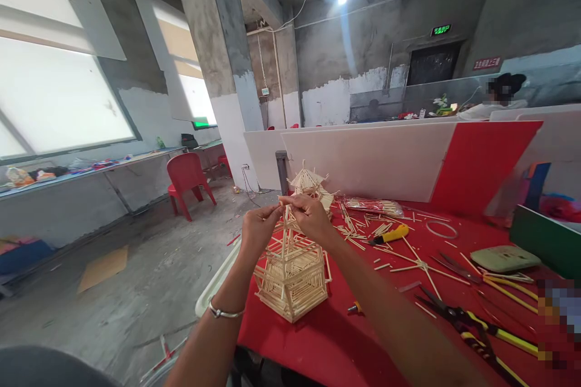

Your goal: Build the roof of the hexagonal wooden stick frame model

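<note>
A many-sided tower model of thin wooden sticks stands at the near left edge of the red table. Sticks lean together toward its peak, where both my hands meet. My left hand, with a silver bangle on the wrist, is closed in a pinch at the stick tips from the left. From the right, my right hand pinches the same tips with thumb and forefinger. The fingers partly cover the ends of the sticks. Behind my hands is a second stick model with a pointed roof, its lower part hidden.
On the red table lie loose sticks, a yellow utility knife, a star of joined sticks, pliers and a green case. A white-and-red partition stands behind. One person sits beyond it.
</note>
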{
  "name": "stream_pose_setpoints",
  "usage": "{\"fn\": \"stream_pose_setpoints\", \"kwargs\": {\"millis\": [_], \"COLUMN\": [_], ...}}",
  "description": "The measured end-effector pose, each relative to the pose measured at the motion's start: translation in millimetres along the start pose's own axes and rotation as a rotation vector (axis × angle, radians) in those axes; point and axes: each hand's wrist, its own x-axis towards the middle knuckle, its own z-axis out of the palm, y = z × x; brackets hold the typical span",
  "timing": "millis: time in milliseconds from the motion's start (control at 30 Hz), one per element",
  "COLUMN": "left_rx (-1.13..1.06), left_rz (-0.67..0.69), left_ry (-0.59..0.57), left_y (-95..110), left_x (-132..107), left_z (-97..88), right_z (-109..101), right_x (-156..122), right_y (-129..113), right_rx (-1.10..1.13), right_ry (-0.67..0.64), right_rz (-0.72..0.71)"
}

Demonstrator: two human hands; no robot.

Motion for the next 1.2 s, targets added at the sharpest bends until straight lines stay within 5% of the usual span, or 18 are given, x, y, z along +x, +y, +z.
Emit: {"fn": "stream_pose_setpoints", "kwargs": {"millis": [1200], "left_rx": [0.010], "left_rz": [0.025], "left_ry": [0.012], "left_y": [-2.6], "left_x": [0.3], "left_z": [0.5], "right_z": [0.2], "right_x": [-0.8], "right_y": [2.2], "right_rx": [-0.021], "right_ry": [-0.009], "right_rz": [-0.016]}}
